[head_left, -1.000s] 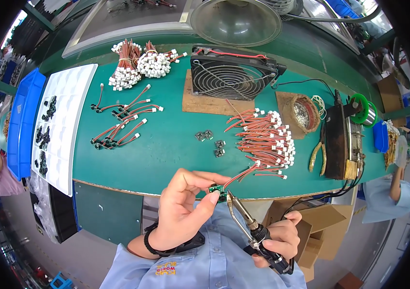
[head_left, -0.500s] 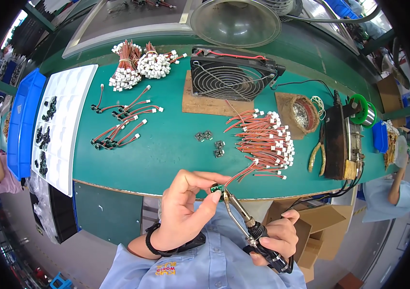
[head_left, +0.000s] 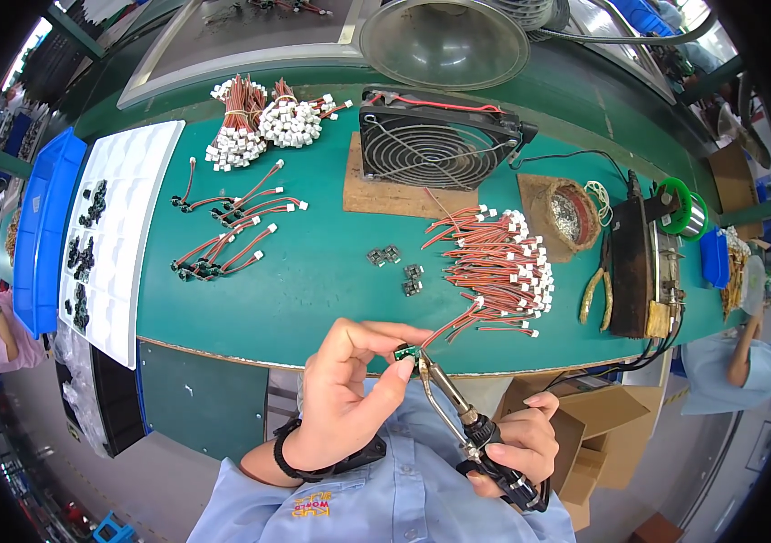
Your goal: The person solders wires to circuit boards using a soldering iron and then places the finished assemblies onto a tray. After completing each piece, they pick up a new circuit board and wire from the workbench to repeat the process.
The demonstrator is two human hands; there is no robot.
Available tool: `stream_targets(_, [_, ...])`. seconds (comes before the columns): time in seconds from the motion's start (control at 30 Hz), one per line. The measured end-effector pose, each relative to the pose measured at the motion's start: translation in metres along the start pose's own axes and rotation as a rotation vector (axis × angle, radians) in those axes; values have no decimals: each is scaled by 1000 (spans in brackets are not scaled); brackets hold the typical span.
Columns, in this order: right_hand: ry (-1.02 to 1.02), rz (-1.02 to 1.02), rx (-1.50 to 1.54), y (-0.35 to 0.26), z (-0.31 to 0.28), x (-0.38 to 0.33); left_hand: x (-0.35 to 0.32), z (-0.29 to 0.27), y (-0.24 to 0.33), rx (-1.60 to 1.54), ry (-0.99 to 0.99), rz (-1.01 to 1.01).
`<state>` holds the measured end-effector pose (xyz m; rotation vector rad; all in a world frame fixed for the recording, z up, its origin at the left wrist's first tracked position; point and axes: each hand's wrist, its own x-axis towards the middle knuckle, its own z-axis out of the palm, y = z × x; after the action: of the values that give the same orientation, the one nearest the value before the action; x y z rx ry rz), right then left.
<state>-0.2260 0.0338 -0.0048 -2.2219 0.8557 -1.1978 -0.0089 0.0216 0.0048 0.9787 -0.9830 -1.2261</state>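
Note:
Between the thumb and fingers of my left hand (head_left: 349,385) is a small green circuit board (head_left: 405,354), pinched just off the bench's near edge. My right hand (head_left: 521,445) grips a soldering iron (head_left: 458,398) with a thin metal tube along its side; the tip meets the board's right side. A red-and-black wire lead (head_left: 451,324) reaches from the board toward the wire pile. Many such leads with white connectors (head_left: 499,262) lie beyond. Small black parts (head_left: 395,265) rest left of that pile. Whether the wire is joined to the board is too small to tell.
A black fan (head_left: 435,140) stands on a wooden board. To the right are a solder pot (head_left: 571,215), pliers (head_left: 595,294), a dark soldering station (head_left: 634,267) and a green solder spool (head_left: 684,208). Finished-looking wired parts (head_left: 223,258), a white tray (head_left: 118,240) and a blue bin (head_left: 44,231) lie left.
My hands, the circuit board and the soldering iron have hardly moved. At the far left, a person in pink has shifted an arm.

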Motion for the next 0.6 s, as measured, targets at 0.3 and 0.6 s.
stream_targets(0.3, [-15, 30, 22, -2, -3, -1, 0, 0, 0, 12, 12, 3])
stream_targets(0.6, [-61, 83, 40, -6, -9, 0, -1, 2, 2, 60, 24, 21])
